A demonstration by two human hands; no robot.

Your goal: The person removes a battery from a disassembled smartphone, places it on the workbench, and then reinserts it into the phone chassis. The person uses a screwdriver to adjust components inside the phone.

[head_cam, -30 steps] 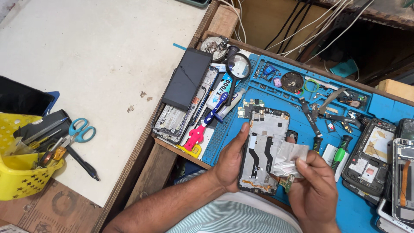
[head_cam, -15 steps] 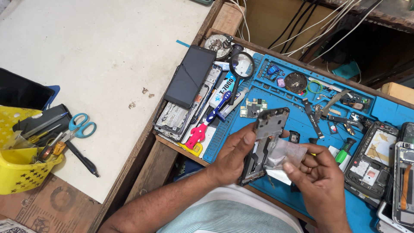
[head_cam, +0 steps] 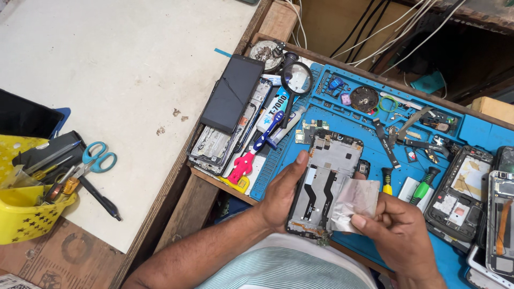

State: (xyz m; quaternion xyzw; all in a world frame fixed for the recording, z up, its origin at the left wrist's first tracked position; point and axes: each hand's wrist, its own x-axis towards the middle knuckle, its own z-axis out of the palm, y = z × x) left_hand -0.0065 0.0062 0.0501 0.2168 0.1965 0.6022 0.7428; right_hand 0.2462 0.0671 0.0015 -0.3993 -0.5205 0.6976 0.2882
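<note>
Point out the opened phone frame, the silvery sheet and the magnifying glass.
opened phone frame (head_cam: 326,176): head view, bare middle plate.
silvery sheet (head_cam: 356,199): head view, centre of the sheet.
magnifying glass (head_cam: 297,78): head view, middle of the lens.

Left hand (head_cam: 281,195) grips opened phone frame (head_cam: 321,184); right hand (head_cam: 399,241) presses silvery sheet (head_cam: 353,198) against it.

The white tabletop (head_cam: 107,69) on the far left lies open, with wide room for a hand. Its near corner is blocked by the yellow basket (head_cam: 27,214), the scissors (head_cam: 96,159) and a black pen (head_cam: 99,199). The blue mat (head_cam: 482,131) is crowded: a stack of phones (head_cam: 227,118) along its left edge, a magnifying glass (head_cam: 296,79) behind, screwdrivers (head_cam: 423,188) and opened phones (head_cam: 460,192) on the right. Only a small bare patch shows near the mat's back right corner.
</note>
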